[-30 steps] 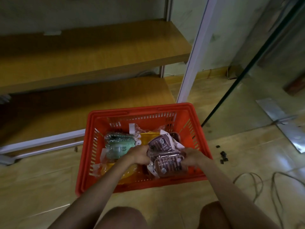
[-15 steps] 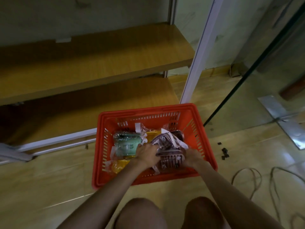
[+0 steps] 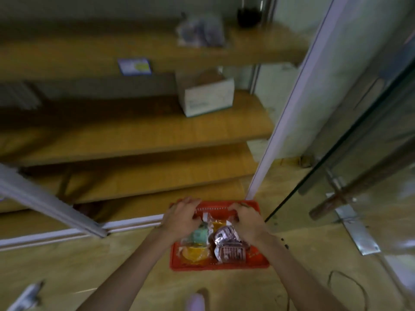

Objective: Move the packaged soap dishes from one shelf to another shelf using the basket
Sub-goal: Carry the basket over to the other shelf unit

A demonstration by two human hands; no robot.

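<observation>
Red plastic slotted basket (image 3: 219, 264) sits on the tan floor (image 3: 89, 272), just in front of the lowest shelf. Left hand (image 3: 182, 217) is curled over the far rim at the basket's left corner; right hand (image 3: 248, 219) is curled over the same rim nearer the right corner. Both grasp the rim, fingers wrapped over the top edge, w/ forearms reaching in from the bottom of the view.

Inside the basket lie the packaged soap dishes, all in clear wrap: a mint-green one (image 3: 197, 234) at left centre, an orange-yellow one (image 3: 194, 253) below it at the near-left, another yellowish pack (image 3: 219, 224) toward the far side btwn the hands, and two brown ones – one (image 3: 225, 234) beside the right wrist, one (image 3: 231, 253) at the near-right. Packs overlap; exact count can't be told.

Wooden yellow-brown shelves (image 3: 157, 129) rise in tiers behind the basket. A white cardboard box (image 3: 207, 97) stands on the middle tier; a blurry clear-wrapped pack (image 3: 201, 31) sits on the top tier, w/ a blue-and-white label (image 3: 134, 66) on that tier's front edge. A white upright post (image 3: 287, 113) runs along the shelves' right end, and a glass door (image 3: 359, 142) stands further right.
</observation>
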